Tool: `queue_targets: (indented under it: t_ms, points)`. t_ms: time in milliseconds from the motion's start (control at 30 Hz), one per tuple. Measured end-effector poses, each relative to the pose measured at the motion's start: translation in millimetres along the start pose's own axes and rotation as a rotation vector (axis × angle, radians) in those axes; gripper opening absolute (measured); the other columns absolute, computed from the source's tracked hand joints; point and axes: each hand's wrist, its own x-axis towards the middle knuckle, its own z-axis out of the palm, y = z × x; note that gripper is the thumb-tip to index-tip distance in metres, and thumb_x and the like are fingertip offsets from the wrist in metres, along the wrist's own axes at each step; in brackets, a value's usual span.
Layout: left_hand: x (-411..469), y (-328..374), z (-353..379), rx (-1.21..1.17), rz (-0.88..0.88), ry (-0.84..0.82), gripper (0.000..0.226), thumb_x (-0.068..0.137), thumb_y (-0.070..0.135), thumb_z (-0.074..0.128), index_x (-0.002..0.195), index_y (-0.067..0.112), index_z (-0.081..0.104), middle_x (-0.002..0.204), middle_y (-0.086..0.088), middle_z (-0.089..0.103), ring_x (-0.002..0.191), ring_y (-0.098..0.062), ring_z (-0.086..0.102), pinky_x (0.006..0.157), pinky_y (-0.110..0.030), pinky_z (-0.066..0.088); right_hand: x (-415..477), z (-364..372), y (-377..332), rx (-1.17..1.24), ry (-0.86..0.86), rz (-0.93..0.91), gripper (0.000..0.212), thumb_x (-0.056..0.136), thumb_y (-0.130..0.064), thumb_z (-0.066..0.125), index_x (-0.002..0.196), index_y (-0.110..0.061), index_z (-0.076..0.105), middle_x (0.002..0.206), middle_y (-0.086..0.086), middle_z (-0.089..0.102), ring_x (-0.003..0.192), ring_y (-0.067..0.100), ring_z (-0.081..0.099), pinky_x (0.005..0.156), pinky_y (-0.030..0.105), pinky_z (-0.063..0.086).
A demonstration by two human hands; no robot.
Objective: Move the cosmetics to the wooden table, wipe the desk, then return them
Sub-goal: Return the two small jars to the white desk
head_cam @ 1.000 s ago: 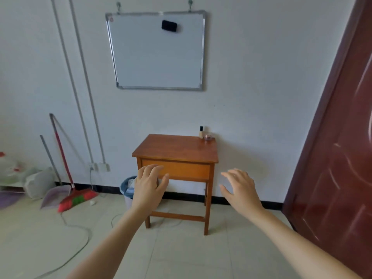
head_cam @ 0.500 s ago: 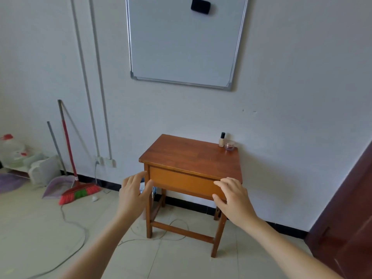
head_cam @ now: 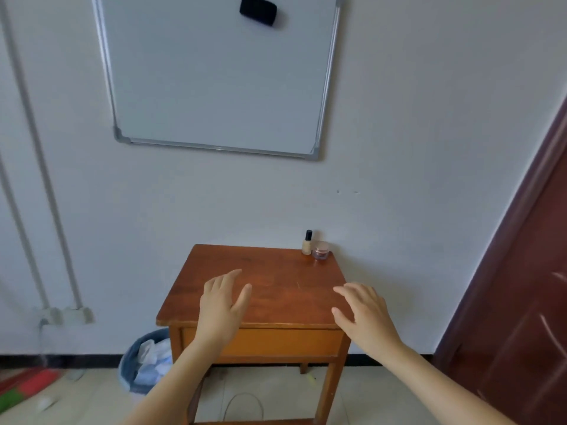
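A small wooden table (head_cam: 270,271) stands against the white wall. At its back right corner stand a beige foundation bottle with a black cap (head_cam: 307,243) and a low pinkish cream jar (head_cam: 321,250), side by side. My left hand (head_cam: 221,305) hovers over the table's front left part, fingers spread, holding nothing. My right hand (head_cam: 365,314) hovers over the front right edge, also spread and empty. Both hands are well short of the cosmetics.
A whiteboard (head_cam: 221,72) with a black eraser (head_cam: 258,10) hangs above the table. A blue bin with crumpled paper (head_cam: 147,363) sits left of the table legs. A dark red door (head_cam: 521,302) is at right. A broom head (head_cam: 27,384) and a cable (head_cam: 242,403) lie on the floor.
The view has closed in on the table. Both hands have risen from in front of the drawer to above the tabletop, still empty.
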Motion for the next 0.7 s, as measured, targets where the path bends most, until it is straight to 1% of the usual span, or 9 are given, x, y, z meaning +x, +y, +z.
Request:
queue_targets:
  t_ms: [133, 233, 333, 400, 500, 600, 700]
  points:
    - [24.4, -25.6, 31.3, -0.097, -0.054, -0.093, 0.043, 0.093, 0.037, 0.044, 0.133, 0.022, 0.041, 0.135, 0.002, 0.046, 0.131, -0.016, 0.029, 0.108, -0.040, 0.030, 2.6, 33.5, 10.1, -0.048, -0.059, 0.144, 0.044, 0.093, -0.043, 0.041, 0.134, -0.029, 0.038, 0.139, -0.010, 0.037, 0.134, 0.010, 0.023, 0.108, 0.027, 0.021]
    - [34.2, -39.8, 62.2, -0.108, -0.113, -0.202, 0.045, 0.093, 0.038, 0.044, 0.135, 0.021, 0.038, 0.138, 0.002, 0.045, 0.132, -0.017, 0.027, 0.109, -0.041, 0.029, 5.2, 54.7, 25.9, -0.114, -0.104, 0.263, 0.045, 0.092, -0.047, 0.039, 0.135, -0.032, 0.035, 0.140, -0.011, 0.034, 0.135, 0.011, 0.019, 0.108, 0.028, 0.022]
    - [52.8, -46.2, 83.5, -0.098, -0.117, -0.257, 0.046, 0.093, 0.039, 0.043, 0.136, 0.022, 0.036, 0.139, 0.003, 0.042, 0.133, -0.017, 0.026, 0.110, -0.039, 0.028, 23.3, 64.6, 47.5, -0.110, -0.069, 0.333, 0.044, 0.091, -0.044, 0.043, 0.133, -0.028, 0.040, 0.137, -0.007, 0.040, 0.132, 0.013, 0.025, 0.104, 0.029, 0.026]
    - [71.0, -50.9, 92.9, -0.079, -0.104, -0.253, 0.046, 0.093, 0.039, 0.043, 0.136, 0.022, 0.036, 0.139, 0.003, 0.042, 0.133, -0.017, 0.026, 0.110, -0.040, 0.028, 40.8, 72.8, 61.6, -0.085, -0.048, 0.357, 0.044, 0.091, -0.042, 0.045, 0.132, -0.026, 0.042, 0.135, -0.004, 0.043, 0.131, 0.015, 0.028, 0.103, 0.031, 0.028]
    - [111.4, -56.5, 105.0, -0.050, -0.090, -0.208, 0.045, 0.093, 0.039, 0.043, 0.135, 0.022, 0.038, 0.138, 0.000, 0.043, 0.133, -0.018, 0.027, 0.109, -0.042, 0.030, 77.0, 89.5, 85.8, -0.043, -0.057, 0.376, 0.045, 0.092, -0.042, 0.044, 0.134, -0.026, 0.039, 0.138, -0.003, 0.039, 0.133, 0.016, 0.025, 0.106, 0.032, 0.026]
    - [154.6, -60.7, 125.4, -0.013, -0.095, -0.155, 0.045, 0.092, 0.037, 0.045, 0.134, 0.021, 0.039, 0.136, -0.001, 0.045, 0.132, -0.020, 0.028, 0.107, -0.042, 0.031, 120.7, 109.0, 112.3, 0.014, -0.068, 0.358, 0.045, 0.092, -0.042, 0.043, 0.134, -0.026, 0.038, 0.138, -0.003, 0.038, 0.133, 0.015, 0.025, 0.106, 0.032, 0.025]
    - [191.1, -59.0, 156.4, 0.011, -0.122, -0.144, 0.045, 0.092, 0.035, 0.046, 0.134, 0.021, 0.038, 0.135, -0.001, 0.046, 0.131, -0.019, 0.030, 0.106, -0.041, 0.033, 164.8, 123.8, 141.7, 0.069, -0.063, 0.329, 0.045, 0.092, -0.041, 0.045, 0.133, -0.025, 0.039, 0.137, -0.003, 0.039, 0.132, 0.016, 0.026, 0.105, 0.032, 0.025]
